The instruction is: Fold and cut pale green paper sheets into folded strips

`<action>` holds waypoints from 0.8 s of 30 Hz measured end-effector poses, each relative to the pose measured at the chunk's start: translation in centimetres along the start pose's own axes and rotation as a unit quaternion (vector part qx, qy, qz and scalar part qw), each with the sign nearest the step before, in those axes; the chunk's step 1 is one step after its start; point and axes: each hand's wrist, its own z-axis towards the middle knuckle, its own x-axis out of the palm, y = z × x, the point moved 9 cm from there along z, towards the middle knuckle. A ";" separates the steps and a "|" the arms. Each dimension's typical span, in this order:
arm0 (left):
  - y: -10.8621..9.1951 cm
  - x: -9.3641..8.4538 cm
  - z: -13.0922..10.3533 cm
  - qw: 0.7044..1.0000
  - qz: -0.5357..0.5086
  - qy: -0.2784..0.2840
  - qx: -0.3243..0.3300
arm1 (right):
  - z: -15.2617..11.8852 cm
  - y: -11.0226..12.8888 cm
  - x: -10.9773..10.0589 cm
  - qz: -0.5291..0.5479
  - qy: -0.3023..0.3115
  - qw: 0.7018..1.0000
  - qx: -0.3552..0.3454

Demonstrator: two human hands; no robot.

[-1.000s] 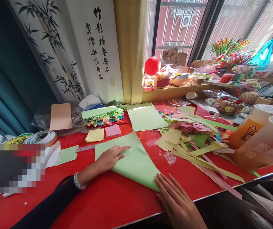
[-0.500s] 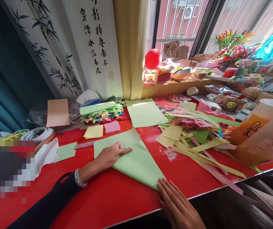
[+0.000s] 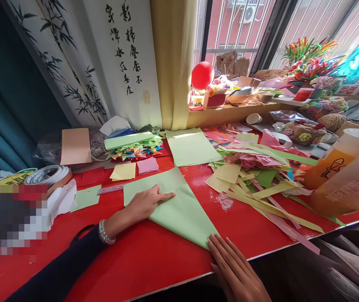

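A folded sheet of light green paper (image 3: 184,209) lies on the red table, its pointed corner toward the table's front edge. My left hand (image 3: 143,203) rests on the sheet, index finger stretched out across it, the other fingers partly hidden beneath the hand. At the near corner my right hand (image 3: 237,268) lies flat, fingertips touching the paper and fingers straight. Neither hand grips anything. Under the sheet's left edge, a patterned ruler-like strip (image 3: 112,189) shows. Behind it are a yellow paper stack (image 3: 123,171) and a pink paper stack (image 3: 148,165).
More green sheets (image 3: 193,147) lie farther back. Paper strips and scraps (image 3: 261,184) are heaped on the right, beside drink cups (image 3: 349,180). Tape rolls (image 3: 47,176) stand at the left. A small green sheet (image 3: 86,198) lies on the red table (image 3: 129,260).
The view has shifted very slightly. Both hands keep almost the same places on the green paper.
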 end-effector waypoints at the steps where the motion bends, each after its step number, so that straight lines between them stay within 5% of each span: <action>1: 0.0 0.0 0.0 1.000 0.002 -0.001 0.000 | 0.0 0.0 0.0 -0.001 0.002 1.000 0.000; 11: -0.4 -0.2 -0.1 0.999 0.036 -0.002 0.005 | 0.2 -0.1 -0.2 -0.004 -0.006 1.000 0.009; 14: -1.4 -0.9 -0.3 0.994 0.091 -0.045 0.033 | 0.7 -0.1 -0.7 -0.008 -0.001 1.000 0.003; 18: -4.4 -1.3 -0.8 0.967 0.173 -0.143 0.119 | 1.2 0.0 -1.2 -0.011 -0.004 1.000 0.001; 24: -10.9 1.9 -1.5 0.944 0.145 -0.148 0.257 | 1.5 0.2 -1.3 -0.025 -0.001 1.000 -0.016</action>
